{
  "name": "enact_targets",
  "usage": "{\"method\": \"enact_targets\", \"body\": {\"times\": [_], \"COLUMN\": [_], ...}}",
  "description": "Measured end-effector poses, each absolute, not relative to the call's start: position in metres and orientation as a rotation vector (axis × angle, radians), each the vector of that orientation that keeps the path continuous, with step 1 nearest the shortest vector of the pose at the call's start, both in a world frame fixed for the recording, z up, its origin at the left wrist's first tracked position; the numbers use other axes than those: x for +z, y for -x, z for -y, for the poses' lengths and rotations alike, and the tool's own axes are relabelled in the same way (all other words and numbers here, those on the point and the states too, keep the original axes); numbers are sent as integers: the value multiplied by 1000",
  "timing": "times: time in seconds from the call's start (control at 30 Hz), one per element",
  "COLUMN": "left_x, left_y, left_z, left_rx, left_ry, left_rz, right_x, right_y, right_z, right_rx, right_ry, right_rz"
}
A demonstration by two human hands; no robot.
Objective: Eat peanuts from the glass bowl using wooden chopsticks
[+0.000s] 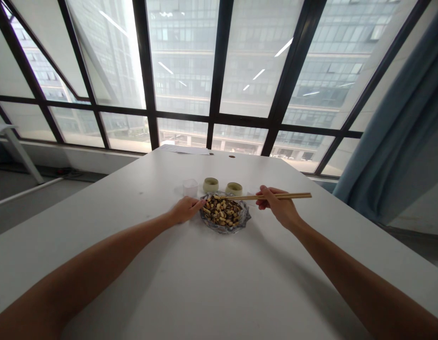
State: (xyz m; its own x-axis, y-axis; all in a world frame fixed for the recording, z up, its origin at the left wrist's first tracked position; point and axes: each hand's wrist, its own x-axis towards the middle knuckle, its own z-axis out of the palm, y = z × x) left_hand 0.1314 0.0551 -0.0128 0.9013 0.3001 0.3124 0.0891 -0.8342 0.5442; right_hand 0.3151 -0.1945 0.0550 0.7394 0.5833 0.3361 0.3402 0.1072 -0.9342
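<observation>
A clear glass dish (242, 223) with a scalloped rim stands mid-table, heaped with mixed brown and pale pieces (222, 211) that look like seeds and nuts. My left hand (185, 209) holds the dish by its left edge, thumb over the rim. In my right hand (275, 204) is a pair of wooden chopsticks (293, 195), held nearly level. Their tips reach left into the far part of the heap; whether they pinch a piece is too small to tell. Behind the dish are two small pale-green cups (211, 184) and a small clear plastic container (189, 188).
The white table (162, 293) stretches toward tall dark-framed windows (183, 56). Sheets of paper (185, 149) lie at its far edge, near two round holes in the top. A blue curtain (392, 151) hangs at the right. Part of another white table (19, 146) shows at left.
</observation>
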Motion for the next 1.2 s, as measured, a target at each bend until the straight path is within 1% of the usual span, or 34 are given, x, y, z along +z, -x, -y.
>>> {"method": "enact_targets", "body": {"times": [0.1,0.37,0.6,0.9,1.03,1.2], "left_x": [-13,-12,-13,-8,-8,-11], "left_y": [-131,-131,-131,-129,-130,-131], "left_z": [-55,-55,-57,-59,-62,-64], "left_rx": [531,544,532,515,495,503], "left_ry": [-2528,-2532,-2533,-2533,-2508,-2521], "left_rz": [-271,-266,-267,-167,-138,-137], "right_x": [53,51,45,44,30,0], "right_y": [-312,-313,-313,-316,-323,-327], "right_z": [194,198,195,193,188,181], "right_rx": [128,59,90,82,173,279], "right_ry": [1529,1606,1612,1511,1395,1225], "right_rz": [863,946,974,804,685,568]}}
